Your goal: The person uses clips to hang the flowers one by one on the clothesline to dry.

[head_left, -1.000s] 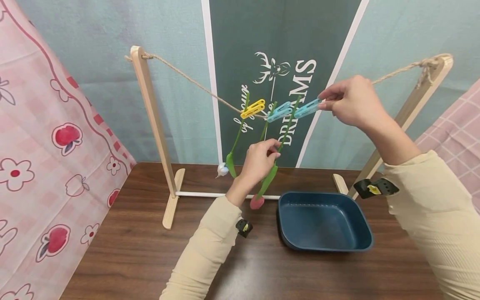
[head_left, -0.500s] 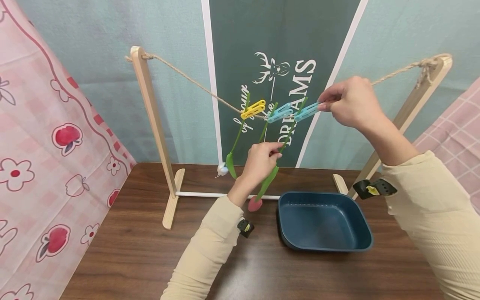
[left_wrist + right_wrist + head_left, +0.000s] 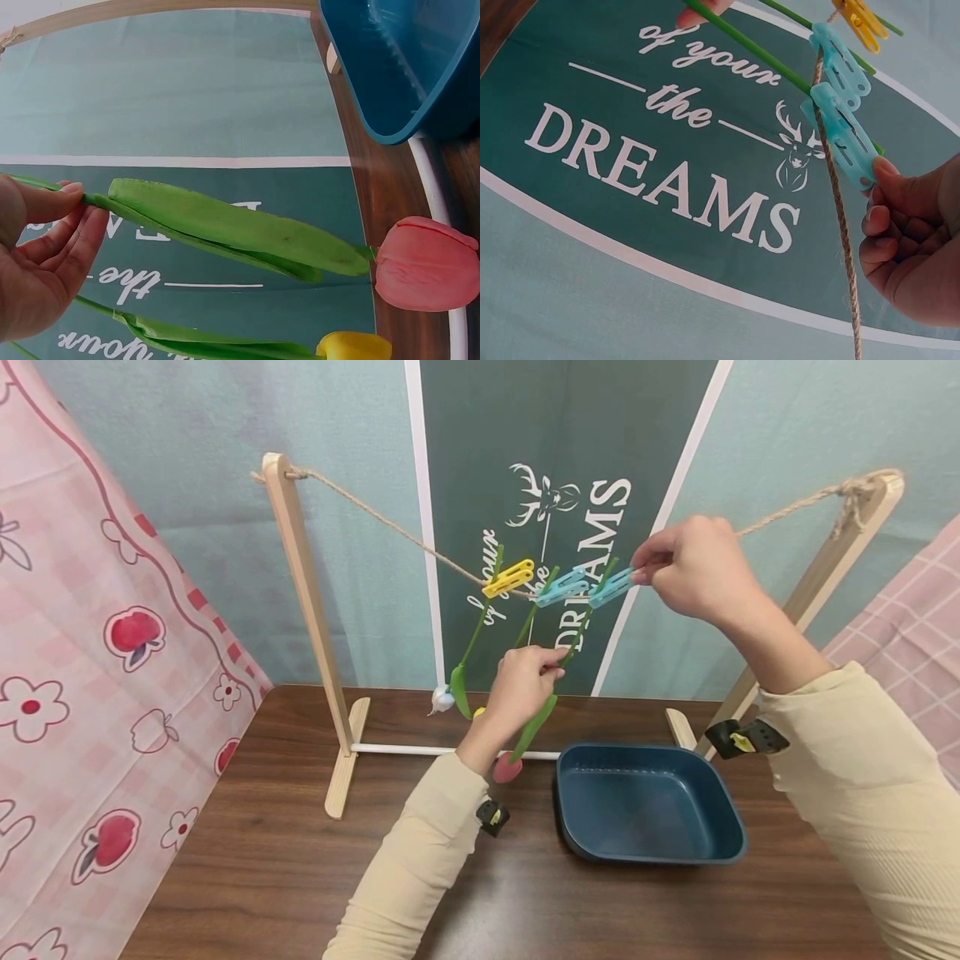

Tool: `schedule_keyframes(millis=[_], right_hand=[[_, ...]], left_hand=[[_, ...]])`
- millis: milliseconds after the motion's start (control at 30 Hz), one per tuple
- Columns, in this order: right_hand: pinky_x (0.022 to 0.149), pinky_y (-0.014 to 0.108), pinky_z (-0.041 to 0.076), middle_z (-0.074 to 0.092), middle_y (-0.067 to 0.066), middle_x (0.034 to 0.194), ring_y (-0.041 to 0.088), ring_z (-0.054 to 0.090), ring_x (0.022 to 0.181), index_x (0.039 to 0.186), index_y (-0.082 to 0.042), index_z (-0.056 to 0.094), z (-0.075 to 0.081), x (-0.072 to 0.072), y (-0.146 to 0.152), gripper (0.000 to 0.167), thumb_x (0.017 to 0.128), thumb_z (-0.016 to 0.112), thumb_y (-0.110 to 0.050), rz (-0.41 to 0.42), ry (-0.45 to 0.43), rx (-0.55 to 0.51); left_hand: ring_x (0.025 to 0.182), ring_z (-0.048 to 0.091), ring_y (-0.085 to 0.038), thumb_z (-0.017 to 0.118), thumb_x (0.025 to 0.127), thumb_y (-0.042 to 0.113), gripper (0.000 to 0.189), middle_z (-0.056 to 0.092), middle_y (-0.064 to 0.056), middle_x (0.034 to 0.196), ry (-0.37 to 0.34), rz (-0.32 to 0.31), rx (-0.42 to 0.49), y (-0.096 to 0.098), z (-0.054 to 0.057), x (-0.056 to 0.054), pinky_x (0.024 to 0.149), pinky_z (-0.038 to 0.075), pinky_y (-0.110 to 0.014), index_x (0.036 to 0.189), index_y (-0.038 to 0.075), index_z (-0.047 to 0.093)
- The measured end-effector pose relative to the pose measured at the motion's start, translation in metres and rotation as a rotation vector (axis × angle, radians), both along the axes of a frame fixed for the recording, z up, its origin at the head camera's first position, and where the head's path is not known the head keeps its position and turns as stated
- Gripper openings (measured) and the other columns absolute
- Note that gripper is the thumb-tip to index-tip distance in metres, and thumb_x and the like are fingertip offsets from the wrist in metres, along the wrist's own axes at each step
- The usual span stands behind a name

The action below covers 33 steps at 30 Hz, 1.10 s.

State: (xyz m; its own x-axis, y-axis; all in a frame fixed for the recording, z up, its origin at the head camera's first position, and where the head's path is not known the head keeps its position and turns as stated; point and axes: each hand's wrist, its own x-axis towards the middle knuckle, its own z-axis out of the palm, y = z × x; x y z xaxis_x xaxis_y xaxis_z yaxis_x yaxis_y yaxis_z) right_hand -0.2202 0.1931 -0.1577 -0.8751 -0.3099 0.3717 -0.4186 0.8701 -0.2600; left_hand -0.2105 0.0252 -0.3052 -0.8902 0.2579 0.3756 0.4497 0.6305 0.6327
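Note:
My left hand (image 3: 521, 685) pinches the green stem of a pink artificial tulip (image 3: 427, 262), whose bloom hangs downward. With thumb and fingers my right hand (image 3: 697, 568) pinches the end of a light-blue clothespin (image 3: 612, 588). This clothespin sits on the rope (image 3: 390, 529), and the pink tulip's stem passes through its jaws. Left of it, a second light-blue clothespin (image 3: 562, 587) holds the stem of a yellow tulip (image 3: 354, 346), mostly hidden by my left hand in the head view. A yellow clothespin (image 3: 508, 578) holds a flower with a whitish bloom (image 3: 442, 699).
Two wooden posts (image 3: 306, 585) carry the sagging rope, and a white rod (image 3: 405, 749) joins their feet. A dark-blue basin (image 3: 648, 852) stands on the brown wooden table (image 3: 262, 860) at the right. Behind hangs a green printed curtain (image 3: 480, 410).
The pink tulip's stem tip has shifted right and its bloom slightly left. My right hand has moved slightly left and down with the clothespin. Some yellow bloom now shows beside my left wrist.

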Motion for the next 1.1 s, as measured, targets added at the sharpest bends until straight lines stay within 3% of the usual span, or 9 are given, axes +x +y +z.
schedule_keyframes(millis=[367,667,1100], right_hand=[[0.056,0.033,0.035,0.065,0.019,0.075,0.026,0.051,0.071,0.094,0.007,0.067,0.0005,-0.003,0.0017,0.017,0.084,0.063,-0.006,-0.066,-0.114,-0.05],[0.055,0.031,0.034,0.063,0.016,0.076,0.024,0.047,0.069,0.102,0.007,0.065,0.0035,-0.0037,0.0021,0.023,0.085,0.062,-0.009,-0.072,-0.159,-0.079],[0.054,0.031,0.034,0.061,0.012,0.074,0.023,0.046,0.068,0.105,0.006,0.064,0.0029,-0.0043,0.0057,0.027,0.085,0.064,-0.011,-0.065,-0.186,-0.092]], left_hand=[[0.082,0.062,-0.014,0.065,0.084,0.01,0.029,0.067,-0.003,0.087,0.028,0.009,-0.016,0.0002,-0.0003,0.0003,0.068,0.046,-0.023,0.114,0.012,0.065],[0.077,0.06,-0.015,0.064,0.084,0.007,0.027,0.064,-0.005,0.081,0.062,0.005,0.029,0.0002,-0.001,0.0001,0.068,0.046,-0.024,0.111,0.006,0.066],[0.085,0.06,-0.016,0.063,0.086,0.008,0.021,0.065,-0.003,0.089,-0.01,0.032,0.074,0.0033,-0.0031,-0.0013,0.074,0.045,-0.027,0.107,0.007,0.066]])
